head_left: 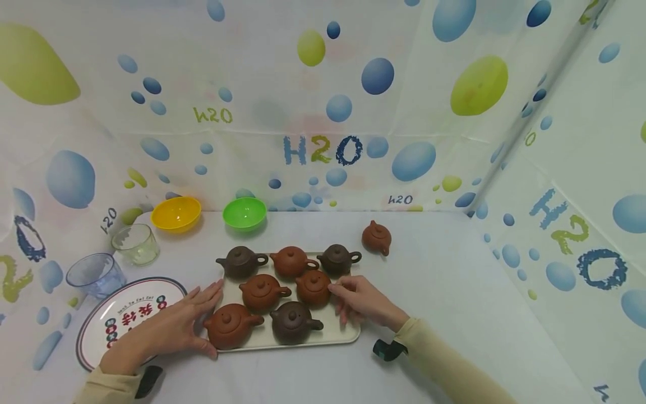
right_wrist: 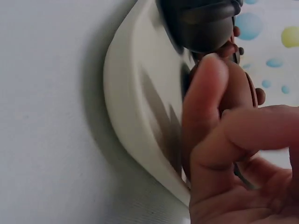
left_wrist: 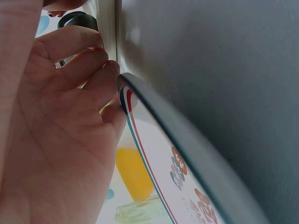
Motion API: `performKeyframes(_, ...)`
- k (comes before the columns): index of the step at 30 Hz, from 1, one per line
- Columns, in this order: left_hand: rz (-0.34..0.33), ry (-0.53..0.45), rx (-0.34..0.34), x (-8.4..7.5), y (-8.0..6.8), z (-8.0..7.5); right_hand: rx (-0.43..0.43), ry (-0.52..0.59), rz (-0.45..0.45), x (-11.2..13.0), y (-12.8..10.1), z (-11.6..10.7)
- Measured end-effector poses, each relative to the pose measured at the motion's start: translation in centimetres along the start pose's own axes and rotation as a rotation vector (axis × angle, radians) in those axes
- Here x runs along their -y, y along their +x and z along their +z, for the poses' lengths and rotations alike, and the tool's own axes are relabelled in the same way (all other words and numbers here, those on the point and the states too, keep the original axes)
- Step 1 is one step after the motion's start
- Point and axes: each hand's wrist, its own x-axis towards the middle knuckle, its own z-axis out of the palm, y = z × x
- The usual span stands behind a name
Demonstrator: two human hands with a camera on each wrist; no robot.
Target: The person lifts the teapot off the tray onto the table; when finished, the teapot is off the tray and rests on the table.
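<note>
A cream tray (head_left: 335, 335) carries several small clay teapots, some reddish brown and some dark brown. With thumb and fingers my right hand (head_left: 365, 303) pinches the right side of a reddish-brown teapot (head_left: 313, 287), whose handle is hidden behind the fingertips. That teapot stands between another reddish-brown teapot (head_left: 259, 294) and the tray's right end. Along the tray's left edge rests my left hand (head_left: 176, 320), fingers extended and thumb near the front corner, beside a large reddish-brown teapot (head_left: 227, 326). The left wrist view shows the left fingertips (left_wrist: 110, 65) against the tray's side.
An oval white plate (head_left: 101, 331) with printed lettering lies under the left forearm. Beyond it are a bluish glass (head_left: 96, 275), a clear glass (head_left: 135, 245), a yellow bowl (head_left: 176, 215) and a green bowl (head_left: 244, 214). One reddish-brown teapot (head_left: 376, 237) stands off the tray, at the back right.
</note>
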Motion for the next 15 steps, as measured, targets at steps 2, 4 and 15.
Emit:
performKeyframes(2, -0.005, -0.004, 0.003, 0.01, -0.03, 0.09, 0.020, 0.000, -0.004, -0.01, 0.03, 0.17)
performKeyframes(4, -0.008, -0.009, 0.003, 0.02, -0.07, 0.16, 0.036, 0.003, -0.012, 0.01, 0.04, 0.34)
performKeyframes(15, -0.018, -0.008, 0.007, -0.12, -0.01, -0.01, -0.006, -0.002, -0.035, 0.11, 0.32, 0.60)
